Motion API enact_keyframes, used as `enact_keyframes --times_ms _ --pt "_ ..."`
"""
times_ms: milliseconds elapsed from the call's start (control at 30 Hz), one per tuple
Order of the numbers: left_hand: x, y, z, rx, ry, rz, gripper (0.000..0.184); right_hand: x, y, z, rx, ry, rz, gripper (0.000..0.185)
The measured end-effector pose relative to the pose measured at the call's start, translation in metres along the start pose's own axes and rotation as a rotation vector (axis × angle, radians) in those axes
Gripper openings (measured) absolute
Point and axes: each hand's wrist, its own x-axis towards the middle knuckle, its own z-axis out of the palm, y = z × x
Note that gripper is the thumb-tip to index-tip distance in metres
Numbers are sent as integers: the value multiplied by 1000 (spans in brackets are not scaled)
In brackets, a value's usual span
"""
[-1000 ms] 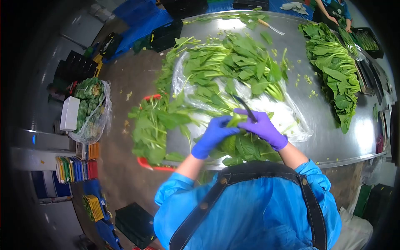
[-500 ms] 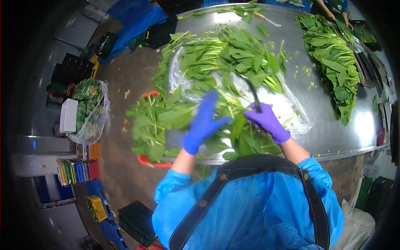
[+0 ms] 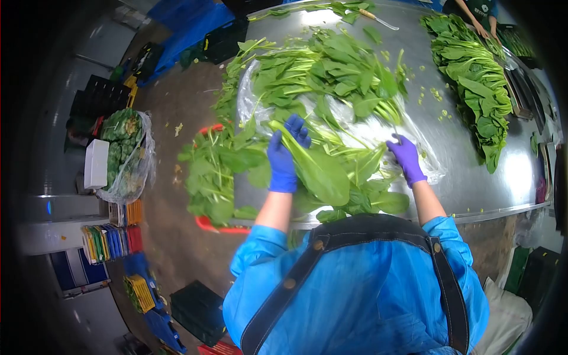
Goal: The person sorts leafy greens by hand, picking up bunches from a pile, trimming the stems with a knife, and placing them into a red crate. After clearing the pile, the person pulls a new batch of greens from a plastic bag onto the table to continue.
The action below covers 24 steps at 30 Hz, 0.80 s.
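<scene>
My left hand [image 3: 284,158], in a blue-purple glove, is closed round the stalk of a broad leafy green [image 3: 319,171], its leaf hanging toward my apron. My right hand [image 3: 407,158], gloved in purple, is closed at the right of the loose stems. A dark sliver of the knife it grips shows at the fingers; most of the knife is hidden. Below and between my hands lie more loose leaves [image 3: 390,202]. Beyond them, a large heap of leafy greens [image 3: 343,65] rests on a clear plastic sheet [image 3: 423,151].
A red-rimmed container [image 3: 204,225] full of greens stands at the table's left edge. A long row of greens [image 3: 473,89] lies on the metal table [image 3: 438,198] at right, near another person's hands [image 3: 488,29]. A wooden-handled knife [image 3: 378,19] lies at the far side.
My left hand has come to hold a leafy green upright by its stalk. My right hand has moved right, away from the leaves, and the knife blade has turned nearly out of sight.
</scene>
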Motion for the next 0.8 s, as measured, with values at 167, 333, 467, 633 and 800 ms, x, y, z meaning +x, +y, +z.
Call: enact_keyframes --times_ms 167,333,467,633,800 --pt "2 -8 -9 5 -54 -28 56 11 28 24 -322 85 -69 83" --pt "-1 -16 -2 396 144 9 49 -4 12 30 -401 101 -71 80" --pt "2 -41 12 490 172 18 46 -44 -49 30 -61 -26 -301 60" --pt "6 -74 37 510 126 -52 47 -90 -95 48 278 -481 -90 37" --pt "-9 -47 37 1012 177 -240 35 -87 -68 16 239 -392 -42 31"
